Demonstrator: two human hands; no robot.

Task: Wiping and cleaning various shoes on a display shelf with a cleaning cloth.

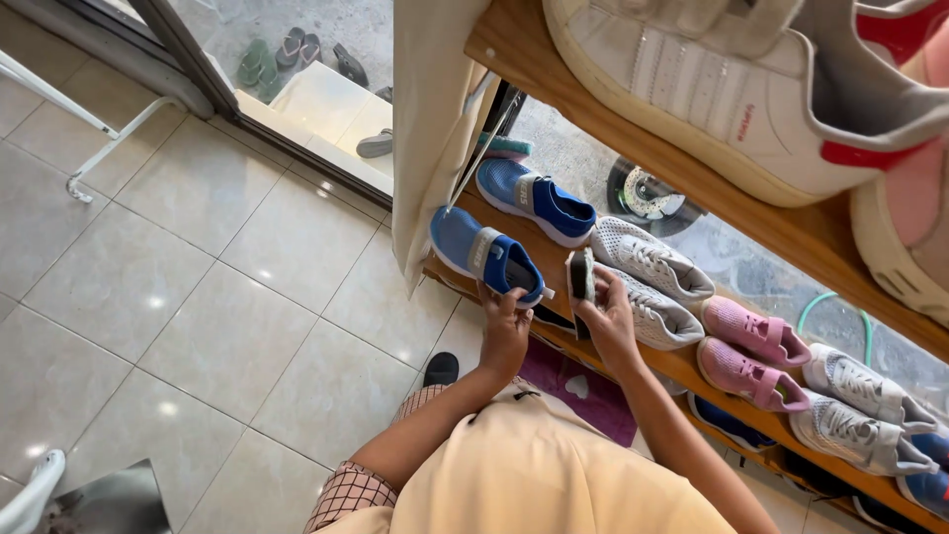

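Observation:
My left hand (505,328) grips the heel end of a blue slip-on shoe (481,253) that rests on the wooden shelf (682,364). Its partner, a second blue shoe (535,199), lies just behind it on the same shelf. My right hand (606,318) holds a small dark brush (581,276) upright between the blue shoe and a white mesh sneaker (653,314). Both of my forearms reach forward from my yellow top.
Along the shelf to the right sit another white sneaker (647,254), two pink shoes (749,351) and grey sneakers (858,410). A large white sneaker (732,89) stands on the upper shelf (633,148). Sandals (297,54) lie outside the doorway. The floor (198,297) is tiled.

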